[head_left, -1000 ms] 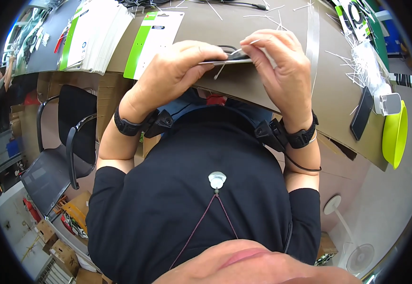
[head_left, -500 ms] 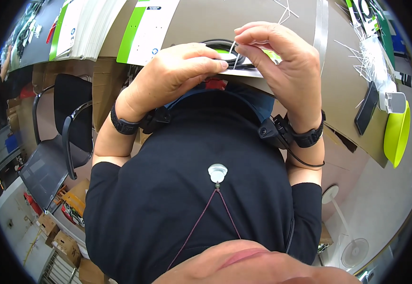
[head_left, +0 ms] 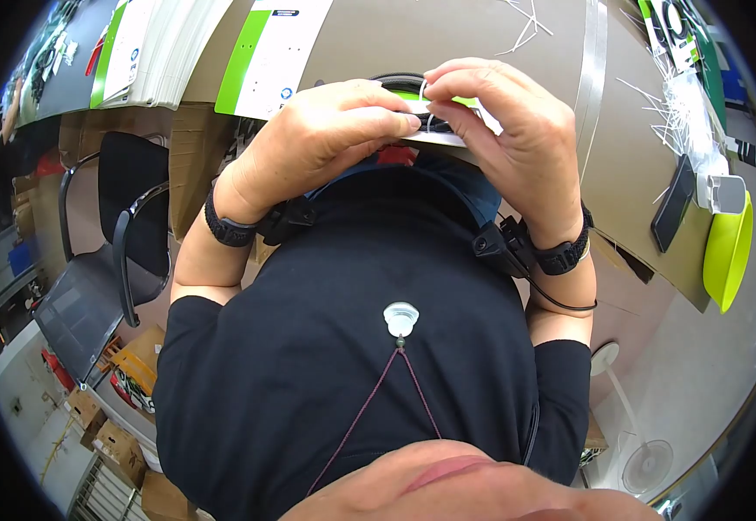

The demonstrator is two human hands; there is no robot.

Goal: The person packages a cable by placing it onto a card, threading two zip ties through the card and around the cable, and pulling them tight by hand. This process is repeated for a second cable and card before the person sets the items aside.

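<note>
A coiled black cable (head_left: pixel 402 80) lies on a white and green card at the table's near edge. My left hand (head_left: pixel 330 126) is closed at the left side of the coil, thumb on top, its other fingertips partly hidden. From the right, my right hand (head_left: pixel 517 122) pinches a thin white tie (head_left: pixel 423 90) between thumb and forefinger. The tie stands up from the coil and bends over it; its lower end is hard to make out near my left thumb.
More white ties (head_left: pixel 530 30) lie loose at the far side, with a bundle (head_left: pixel 669 108) at the right. Near them are a black phone (head_left: pixel 675 204) and a yellow-green tray (head_left: pixel 728 252). Printed cards (head_left: pixel 165 56) are stacked at left, beside a single card (head_left: pixel 265 61).
My right hand has come slightly down toward me, its fingers lower over the coil. The white tie, straighter before, is now curved. My left hand has barely moved.
</note>
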